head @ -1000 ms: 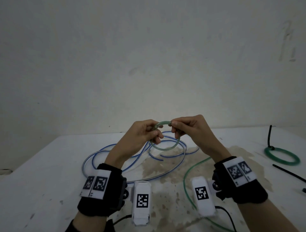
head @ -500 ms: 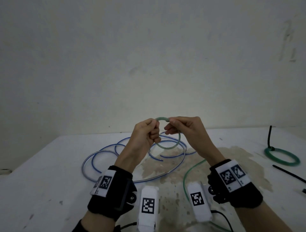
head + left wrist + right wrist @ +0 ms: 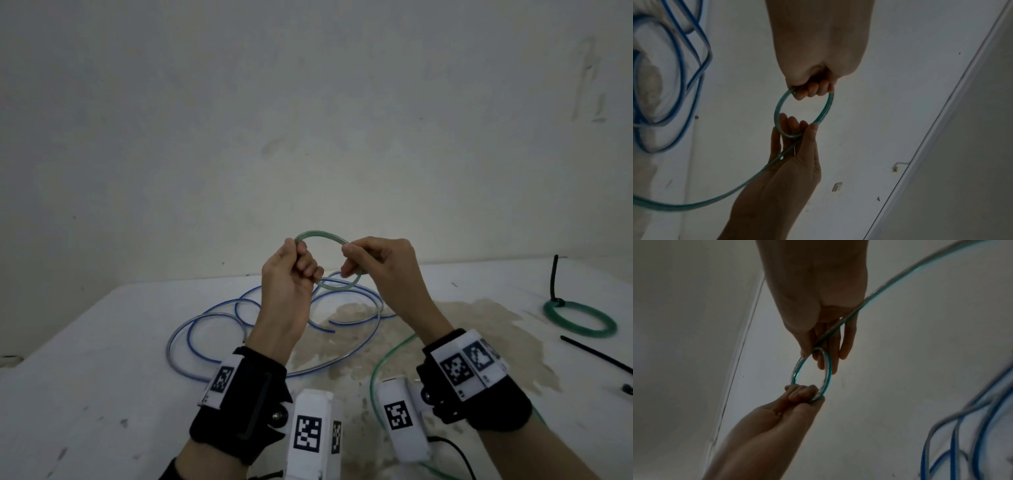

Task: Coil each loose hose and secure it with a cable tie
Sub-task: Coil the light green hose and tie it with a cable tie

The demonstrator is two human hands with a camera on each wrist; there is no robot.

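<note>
Both my hands hold one small loop of thin translucent green hose (image 3: 320, 236) above the white table (image 3: 102, 359): left hand (image 3: 286, 274) fisted at nine o'clock, right hand (image 3: 380, 270) pinching at three o'clock. Its tail trails toward six o'clock.

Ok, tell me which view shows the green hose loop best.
The left wrist view: the whole green hose loop is seen as an open ring between both grips, tail trailing off. The right wrist view shows it narrower and blurred. In the head view the left hand and right hand cover its sides.
</note>
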